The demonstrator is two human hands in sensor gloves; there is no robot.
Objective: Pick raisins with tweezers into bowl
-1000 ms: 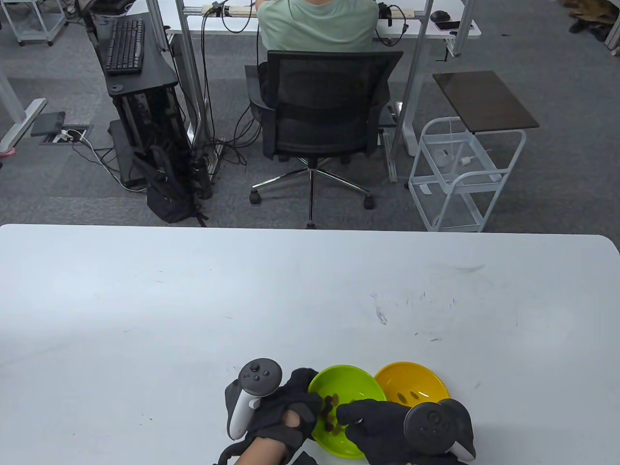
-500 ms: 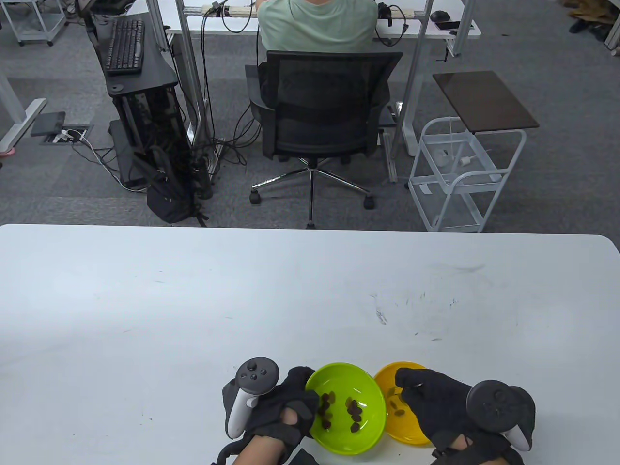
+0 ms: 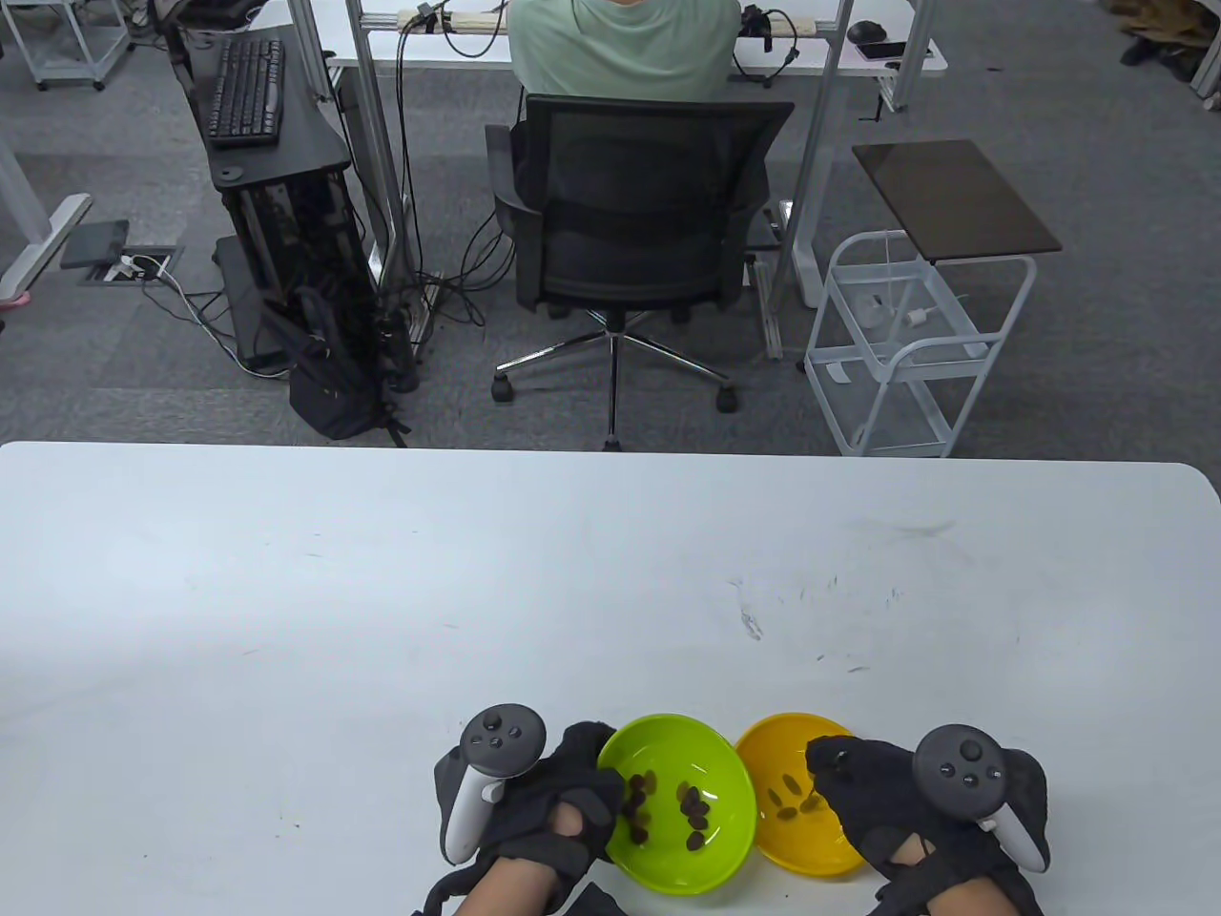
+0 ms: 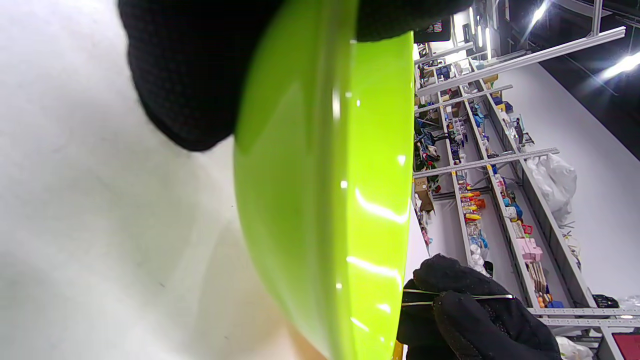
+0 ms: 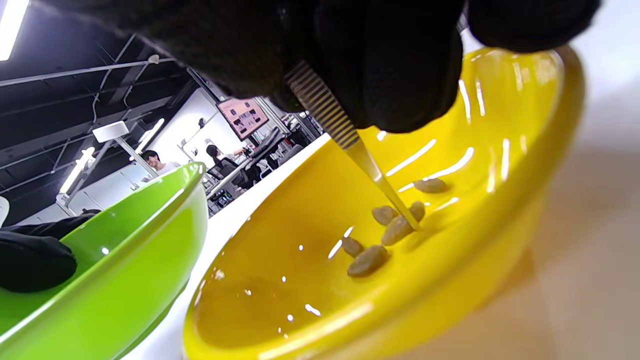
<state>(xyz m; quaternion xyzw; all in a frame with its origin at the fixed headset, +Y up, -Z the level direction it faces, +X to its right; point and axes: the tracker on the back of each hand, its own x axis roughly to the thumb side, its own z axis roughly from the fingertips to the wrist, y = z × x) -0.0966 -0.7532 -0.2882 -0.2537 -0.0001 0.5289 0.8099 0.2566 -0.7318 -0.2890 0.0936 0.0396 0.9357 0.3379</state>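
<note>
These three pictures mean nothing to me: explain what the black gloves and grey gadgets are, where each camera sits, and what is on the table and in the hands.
No machine here: a person's two hands in black sensor gloves, each with a grey tracker strapped on its back. The wide picture looks down at the white table; the other two come from cameras on the wrists. The left hand grips the rim of a tilted green bowl holding dark raisins. The right hand holds metal tweezers, their tips down among the few raisins in the yellow bowl beside it.
</note>
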